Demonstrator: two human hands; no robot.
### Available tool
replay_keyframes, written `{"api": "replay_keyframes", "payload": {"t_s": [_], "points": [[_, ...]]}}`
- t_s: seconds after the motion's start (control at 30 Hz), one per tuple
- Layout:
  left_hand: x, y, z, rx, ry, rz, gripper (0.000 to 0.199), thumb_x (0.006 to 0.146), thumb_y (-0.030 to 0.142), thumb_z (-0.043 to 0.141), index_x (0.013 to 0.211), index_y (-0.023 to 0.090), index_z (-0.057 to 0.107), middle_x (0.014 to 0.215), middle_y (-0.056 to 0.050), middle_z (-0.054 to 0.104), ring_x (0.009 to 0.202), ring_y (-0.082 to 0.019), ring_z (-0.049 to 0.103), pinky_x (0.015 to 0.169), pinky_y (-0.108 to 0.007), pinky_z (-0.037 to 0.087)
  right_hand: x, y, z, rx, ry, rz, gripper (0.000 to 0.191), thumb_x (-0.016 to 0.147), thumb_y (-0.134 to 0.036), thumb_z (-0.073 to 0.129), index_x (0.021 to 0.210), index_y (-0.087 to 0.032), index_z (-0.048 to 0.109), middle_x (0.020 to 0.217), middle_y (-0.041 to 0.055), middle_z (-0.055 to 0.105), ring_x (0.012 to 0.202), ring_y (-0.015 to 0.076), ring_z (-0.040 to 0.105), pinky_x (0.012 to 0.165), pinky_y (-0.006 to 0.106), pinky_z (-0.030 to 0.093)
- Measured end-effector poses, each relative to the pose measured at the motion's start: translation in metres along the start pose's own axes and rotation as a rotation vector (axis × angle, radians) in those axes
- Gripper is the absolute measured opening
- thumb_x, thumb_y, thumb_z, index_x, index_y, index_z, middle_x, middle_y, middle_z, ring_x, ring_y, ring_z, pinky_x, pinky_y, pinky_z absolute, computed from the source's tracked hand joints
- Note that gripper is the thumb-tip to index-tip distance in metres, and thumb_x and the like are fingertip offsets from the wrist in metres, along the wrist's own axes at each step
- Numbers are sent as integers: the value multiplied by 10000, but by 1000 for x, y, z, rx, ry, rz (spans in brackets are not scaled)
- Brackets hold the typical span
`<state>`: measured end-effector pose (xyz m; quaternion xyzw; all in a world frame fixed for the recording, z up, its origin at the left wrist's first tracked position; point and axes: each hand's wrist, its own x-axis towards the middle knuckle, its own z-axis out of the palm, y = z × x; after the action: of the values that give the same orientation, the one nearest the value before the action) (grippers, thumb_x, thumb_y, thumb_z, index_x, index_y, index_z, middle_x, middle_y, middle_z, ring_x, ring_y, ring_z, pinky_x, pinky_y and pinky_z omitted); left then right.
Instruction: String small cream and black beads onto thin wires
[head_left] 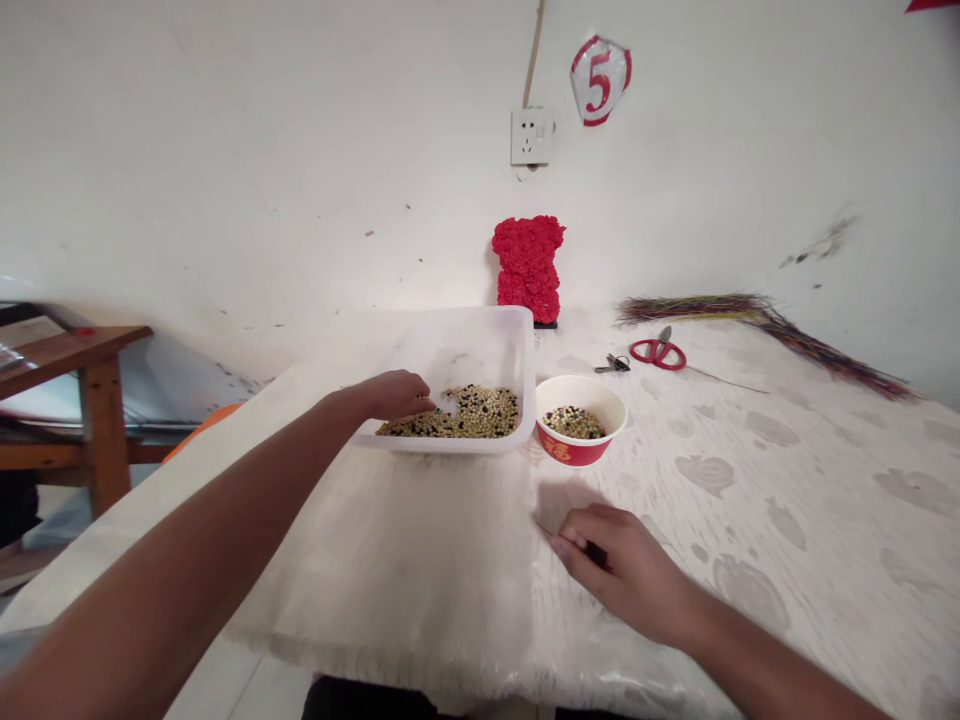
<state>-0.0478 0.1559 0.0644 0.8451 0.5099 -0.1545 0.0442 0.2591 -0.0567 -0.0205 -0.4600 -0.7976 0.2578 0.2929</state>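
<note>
My left hand (pixel 397 394) reaches over the left wall of a white plastic tub (pixel 511 440). Its fingers are curled together at the small beads (pixel 484 410) on the tub's floor, mostly cream with dark ones mixed in; whatever is between the fingertips is hidden. Below the paper bowl, above the table, my right hand (pixel 611 560) is closed around a thin, pointed tool (pixel 541 527). Its tip points up and left, and its kind cannot be made out. The red-and-white paper bowl (pixel 576 455) touches or nearly touches the tub's right side and holds similar beads (pixel 574 422).
Red-handled scissors (pixel 658 353) and small keys (pixel 613 364) lie behind the bowl. Bundles of coloured wire-like strands (pixel 690 308) run along the wall. A red flower-covered figure (pixel 529 268) stands behind the tub. Patterned covering lies over the table (pixel 750 480). A wooden stool (pixel 105 430) is at left.
</note>
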Motion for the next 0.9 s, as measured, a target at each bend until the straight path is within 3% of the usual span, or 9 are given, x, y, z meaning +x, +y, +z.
{"api": "replay_keyframes", "payload": {"t_s": [0.17,0.3,0.57,0.73,0.9], "points": [[-3,-3,-8,-153,71,-31,422,910,513,508,692,168,612,693,-46,617,636,-161,538,645,-303,390,-1,1,0,4,-4,-4,302,975,-266,488,683,-191,487,651,-12,567,631,128,500,615,262,375],[-12,1,-23,-307,122,-76,429,871,554,521,746,164,650,687,-52,634,601,-146,545,597,-279,407,-2,3,2,1,2,-6,306,980,-266,485,684,-191,479,656,-10,568,651,133,513,635,268,386],[-43,48,-53,-468,175,-29,450,838,604,566,745,175,663,636,-19,569,516,-98,459,516,-249,385,-1,1,-1,-3,8,-15,301,978,-259,493,684,-194,482,641,-19,553,619,123,497,612,261,382],[-48,76,-52,-560,136,86,407,855,550,578,716,172,636,580,-3,521,508,-94,439,504,-243,356,-1,1,-1,7,29,-17,321,978,-258,499,667,-197,448,626,-22,529,605,120,483,591,256,371],[-46,79,-44,-572,128,105,442,861,546,577,638,166,548,569,-3,497,497,-86,415,501,-244,340,-2,1,-1,-1,24,-28,326,1000,-269,472,684,-198,426,645,-21,523,621,123,483,612,263,371]]}}
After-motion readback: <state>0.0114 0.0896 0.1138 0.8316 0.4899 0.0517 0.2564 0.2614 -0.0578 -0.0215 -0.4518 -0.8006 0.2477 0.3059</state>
